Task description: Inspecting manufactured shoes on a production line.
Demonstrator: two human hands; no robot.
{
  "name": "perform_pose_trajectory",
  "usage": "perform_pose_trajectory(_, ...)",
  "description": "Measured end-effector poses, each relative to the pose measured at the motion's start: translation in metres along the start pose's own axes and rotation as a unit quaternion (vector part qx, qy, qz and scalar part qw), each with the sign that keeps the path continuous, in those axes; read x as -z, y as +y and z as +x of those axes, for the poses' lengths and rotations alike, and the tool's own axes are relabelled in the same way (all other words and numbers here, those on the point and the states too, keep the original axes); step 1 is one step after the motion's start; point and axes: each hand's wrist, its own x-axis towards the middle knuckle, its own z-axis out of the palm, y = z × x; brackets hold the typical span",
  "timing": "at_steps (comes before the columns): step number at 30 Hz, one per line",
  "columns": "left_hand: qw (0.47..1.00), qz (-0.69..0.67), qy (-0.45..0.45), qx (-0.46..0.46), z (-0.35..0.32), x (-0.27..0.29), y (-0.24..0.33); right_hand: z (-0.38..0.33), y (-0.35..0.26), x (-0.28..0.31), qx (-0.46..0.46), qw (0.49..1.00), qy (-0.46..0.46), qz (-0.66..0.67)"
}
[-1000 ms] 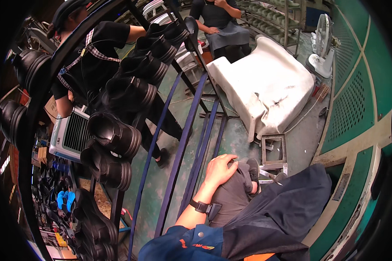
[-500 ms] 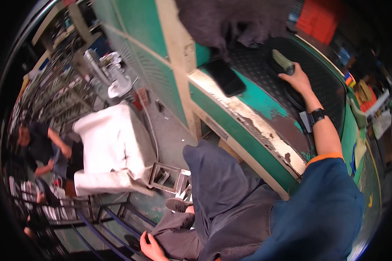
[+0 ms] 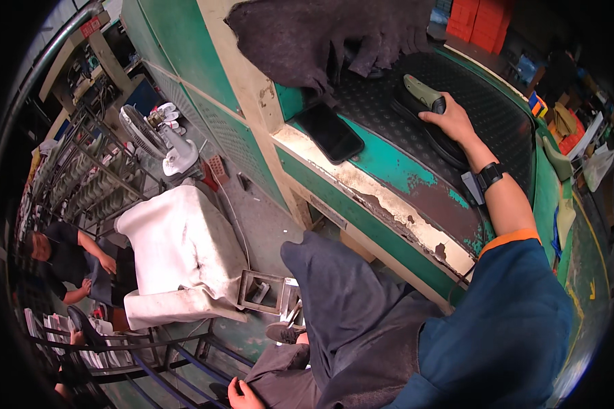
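Observation:
On a black studded mat (image 3: 505,102) lies a black shoe with an olive-green shoe last (image 3: 419,90) showing at its far end. My right hand (image 3: 451,121) is closed over it from the near right side, so part of the shoe is hidden. A dark watch sits on that wrist. My left hand (image 3: 244,395) shows at the lower edge beside my leg, fingers a little apart, with nothing visible in it. A black phone (image 3: 331,133) lies on the bench edge, left of the mat.
A ragged dark hide (image 3: 320,34) drapes over the mat's far side. A white cloth-covered block (image 3: 184,252) stands left, near a fan (image 3: 143,129) and shoe racks. Dark metal rails (image 3: 164,354) run low on the left, where another person (image 3: 68,266) sits working. Orange boxes (image 3: 481,24) stand far right.
The view has shifted slightly, sliding the scene about. My right hand remains on the shoe. My left hand sits lower in the picture, with less of it showing.

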Motion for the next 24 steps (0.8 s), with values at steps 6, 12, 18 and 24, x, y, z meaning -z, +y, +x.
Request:
perform_pose_trajectory(6, 1.000, -0.015, -0.012, -0.003, 0.001, -0.005, 0.007, 0.037, -0.009, -0.004, -0.057, 0.996, 0.015, -0.064)
perform_pose_trajectory(12, 1.000, -0.024, -0.006, -0.012, -0.001, -0.003, 0.000, 0.085, -0.028, -0.034, -0.168, 0.981, 0.049, -0.090)
perform_pose_trajectory(18, 0.986, -0.145, 0.068, 0.048, -0.006, -0.021, -0.026, 0.123, 0.021, -0.043, -0.112, 0.991, 0.040, -0.066)
perform_pose_trajectory(24, 0.990, -0.105, 0.058, 0.069, -0.006, -0.009, -0.009, 0.139, 0.061, -0.051, -0.097, 0.987, 0.071, -0.107)
